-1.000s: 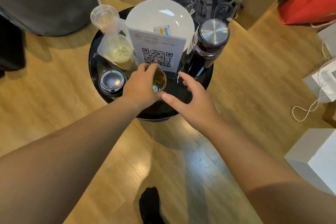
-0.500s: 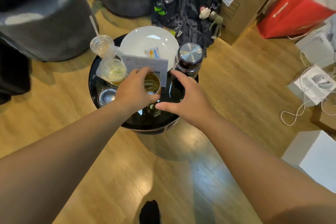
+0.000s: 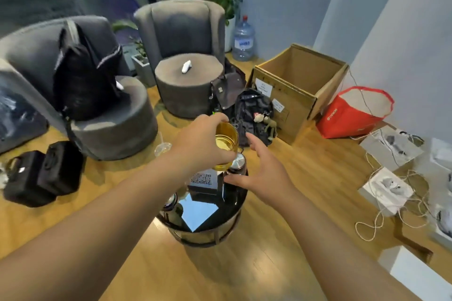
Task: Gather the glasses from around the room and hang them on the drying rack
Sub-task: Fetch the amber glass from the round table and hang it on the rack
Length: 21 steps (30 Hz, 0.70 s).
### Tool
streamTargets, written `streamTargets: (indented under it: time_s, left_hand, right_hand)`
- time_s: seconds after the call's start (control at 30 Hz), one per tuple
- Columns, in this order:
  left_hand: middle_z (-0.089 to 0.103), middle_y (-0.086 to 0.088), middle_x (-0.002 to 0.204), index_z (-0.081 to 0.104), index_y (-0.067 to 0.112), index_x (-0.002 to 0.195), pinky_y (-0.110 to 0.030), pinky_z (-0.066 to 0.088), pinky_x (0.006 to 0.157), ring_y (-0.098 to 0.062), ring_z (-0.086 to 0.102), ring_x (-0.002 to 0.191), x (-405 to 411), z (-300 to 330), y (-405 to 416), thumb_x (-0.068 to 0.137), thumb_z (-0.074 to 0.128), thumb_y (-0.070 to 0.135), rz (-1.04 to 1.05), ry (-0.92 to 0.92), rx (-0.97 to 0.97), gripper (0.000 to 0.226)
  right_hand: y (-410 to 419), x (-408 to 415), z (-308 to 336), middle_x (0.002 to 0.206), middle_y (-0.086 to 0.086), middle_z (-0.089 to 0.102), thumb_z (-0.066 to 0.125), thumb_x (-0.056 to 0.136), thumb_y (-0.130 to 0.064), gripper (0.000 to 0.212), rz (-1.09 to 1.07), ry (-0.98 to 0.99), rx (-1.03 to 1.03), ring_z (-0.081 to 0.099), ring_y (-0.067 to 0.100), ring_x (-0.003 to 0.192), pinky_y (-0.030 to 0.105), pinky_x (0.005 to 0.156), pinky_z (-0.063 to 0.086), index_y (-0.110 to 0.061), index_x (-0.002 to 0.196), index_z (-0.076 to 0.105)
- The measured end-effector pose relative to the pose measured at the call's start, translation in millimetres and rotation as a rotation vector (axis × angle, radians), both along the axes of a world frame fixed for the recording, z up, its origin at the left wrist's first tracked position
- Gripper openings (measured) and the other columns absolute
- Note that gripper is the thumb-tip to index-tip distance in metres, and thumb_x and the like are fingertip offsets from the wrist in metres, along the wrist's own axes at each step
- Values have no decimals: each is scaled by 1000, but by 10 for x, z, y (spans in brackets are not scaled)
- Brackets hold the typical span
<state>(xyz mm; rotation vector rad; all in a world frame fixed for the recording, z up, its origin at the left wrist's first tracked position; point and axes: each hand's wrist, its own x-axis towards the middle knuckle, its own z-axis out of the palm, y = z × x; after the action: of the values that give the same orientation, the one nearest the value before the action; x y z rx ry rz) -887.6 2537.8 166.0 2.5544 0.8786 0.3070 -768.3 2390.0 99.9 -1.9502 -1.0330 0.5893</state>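
My left hand (image 3: pixel 199 139) grips a clear drinking glass (image 3: pixel 226 143) with a yellowish tint, lifted above the round black side table (image 3: pixel 208 217). Its mouth faces me and my fingers wrap its left side. My right hand (image 3: pixel 263 172) hovers just right of the glass, fingers spread, holding nothing and not touching the glass. No drying rack is in view.
On the table stand a QR-code sign (image 3: pixel 204 179), a steel-lidded bottle (image 3: pixel 237 162) and a lidded cup (image 3: pixel 170 203). Two grey armchairs (image 3: pixel 186 56), black bags (image 3: pixel 41 173), a backpack (image 3: pixel 254 110), a cardboard box (image 3: pixel 298 80), a red bag (image 3: pixel 352 115) and cables (image 3: pixel 381 203) ring the wooden floor.
My left hand has lifted the glass off the table and raised it. My view has tilted up from the tabletop to the room. My right hand stays beside the glass.
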Motion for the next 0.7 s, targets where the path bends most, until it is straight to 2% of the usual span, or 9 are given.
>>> streamTargets:
  time_s: [0.17,0.2,0.27,0.33,0.37,0.43,0.53,0.63,0.7]
  left_hand:
    - [57,12,113,48,41,130,-33,56,74,-15,56,97,-111,1431,-382,55,78,64,7,22,35,84]
    - [58,14,110,49,40,128,-31,55,71,-14,57,96,-149,1695,-467,55,79,63,9,15,39,82]
    - [59,16,108,51,40,126,-25,48,65,-12,57,95,-244,2198,-648,55,78,64,19,-7,62,79]
    - [62,16,109,53,41,125,-27,50,70,-11,58,96,-368,2657,-834,54,72,69,38,-31,121,79]
    - [63,15,108,53,41,124,-32,53,75,-12,60,96,-438,2859,-923,53,69,71,49,-36,146,78]
    - [63,15,103,54,42,121,-37,57,80,-12,61,94,-591,3231,-1096,55,68,71,67,-57,142,73]
    - [62,18,94,56,43,111,-29,56,72,-5,61,85,-847,3755,-1344,58,70,68,97,-101,164,60]
    - [58,25,86,53,50,102,-19,47,60,1,59,78,-1162,4229,-1574,58,72,68,109,-166,222,51]
    - [60,22,91,54,51,107,-20,47,60,0,59,81,-1397,4505,-1702,55,71,72,141,-146,243,58]
  right_hand:
    - [-192,-123,1113,155,-19,48,96,59,-57,114,60,41,64,48,17,141,49,107,49,-62,149,27]
    - [-233,-168,1352,149,-25,50,96,58,-58,107,84,68,102,52,12,136,45,105,52,-71,141,29]
    - [-329,-269,1829,128,-40,56,95,57,-61,95,120,82,187,58,-5,117,24,89,53,-85,122,29]
    - [-422,-378,2266,119,-42,61,95,58,-59,89,150,84,280,60,-15,107,8,74,48,-84,118,34]
    - [-462,-449,2468,120,-40,62,95,59,-56,87,172,86,325,59,-17,107,6,69,49,-81,119,37]
    - [-544,-607,2837,122,-35,64,96,61,-52,85,209,82,399,60,-14,111,8,75,53,-71,125,43]
    - [-670,-851,3297,122,-27,67,98,65,-41,84,234,89,505,62,-6,114,16,84,55,-52,132,50]
    - [-778,-1182,3677,124,-31,63,98,68,-35,88,244,115,600,58,-10,117,10,83,53,-45,139,47]
    - [-832,-1432,3873,123,-34,62,97,67,-38,90,248,146,652,57,-13,115,4,79,49,-43,141,45]
